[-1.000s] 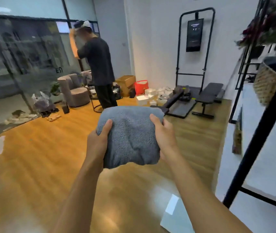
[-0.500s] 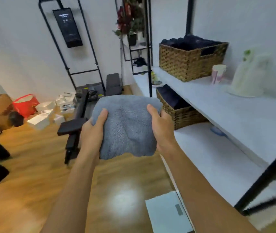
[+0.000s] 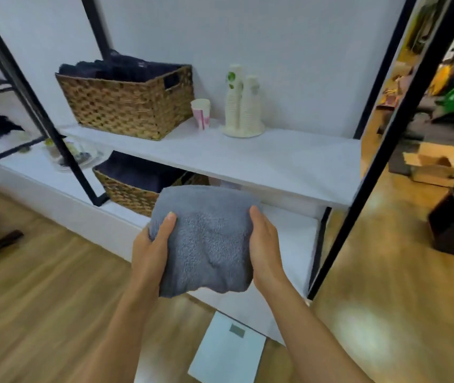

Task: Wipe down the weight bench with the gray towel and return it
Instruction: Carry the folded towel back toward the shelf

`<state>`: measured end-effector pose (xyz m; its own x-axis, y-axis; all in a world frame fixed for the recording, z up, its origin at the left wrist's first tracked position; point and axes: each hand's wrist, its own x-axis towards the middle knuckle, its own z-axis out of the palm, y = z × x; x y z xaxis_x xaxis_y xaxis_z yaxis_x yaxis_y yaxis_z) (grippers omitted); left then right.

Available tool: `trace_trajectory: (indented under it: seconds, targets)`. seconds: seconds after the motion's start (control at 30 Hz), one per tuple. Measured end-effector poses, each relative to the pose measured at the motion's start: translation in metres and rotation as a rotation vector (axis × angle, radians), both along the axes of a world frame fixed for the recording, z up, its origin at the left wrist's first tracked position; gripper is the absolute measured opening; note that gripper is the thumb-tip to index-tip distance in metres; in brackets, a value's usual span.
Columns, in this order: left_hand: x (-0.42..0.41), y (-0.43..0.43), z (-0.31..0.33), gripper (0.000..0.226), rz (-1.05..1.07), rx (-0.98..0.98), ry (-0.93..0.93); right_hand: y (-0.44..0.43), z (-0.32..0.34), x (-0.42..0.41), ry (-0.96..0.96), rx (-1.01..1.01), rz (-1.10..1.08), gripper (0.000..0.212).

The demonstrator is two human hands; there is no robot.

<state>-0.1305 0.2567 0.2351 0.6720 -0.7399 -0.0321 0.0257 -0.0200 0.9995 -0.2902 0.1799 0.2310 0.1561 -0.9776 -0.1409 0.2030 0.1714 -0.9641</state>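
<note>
Holding a folded gray towel (image 3: 206, 241) up in the air, in front of the front edge of the white lower shelf (image 3: 289, 236) and below the front edge of the upper shelf (image 3: 275, 158). Pinched from both sides: left grip (image 3: 151, 250) curled round the towel's left edge, thumb on top; right grip (image 3: 264, 244) curled round its right edge, thumb on top, fingers hidden underneath.

Toward the upper shelf's left end, a wicker basket (image 3: 126, 106) filled with dark cloth. Just beside its right corner, a paper cup (image 3: 201, 113), then two stacks of white cups (image 3: 241, 106) near the back edge.

At the lower shelf's left end, a second wicker basket (image 3: 129, 189) with dark cloth, partly hidden behind the towel.

On the wooden floor (image 3: 41, 299), under the forearms, a white bathroom scale (image 3: 226, 352) near the shelf's front edge.
</note>
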Motion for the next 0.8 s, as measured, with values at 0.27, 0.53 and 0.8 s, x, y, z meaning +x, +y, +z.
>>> trace_trajectory:
  seconds: [0.27, 0.53, 0.8]
  targets:
    - [0.037, -0.096, -0.085, 0.033, -0.213, 0.083, 0.059, -0.051, -0.079, 0.028, 0.106, 0.090, -0.213, 0.019]
    - [0.053, -0.219, -0.206, 0.033, -0.437, 0.106, 0.160, -0.141, -0.190, 0.040, 0.225, 0.135, -0.434, 0.011]
    - [0.054, -0.361, -0.328, 0.045, -0.542, -0.085, 0.050, -0.271, -0.307, 0.030, 0.326, -0.045, -0.445, 0.014]
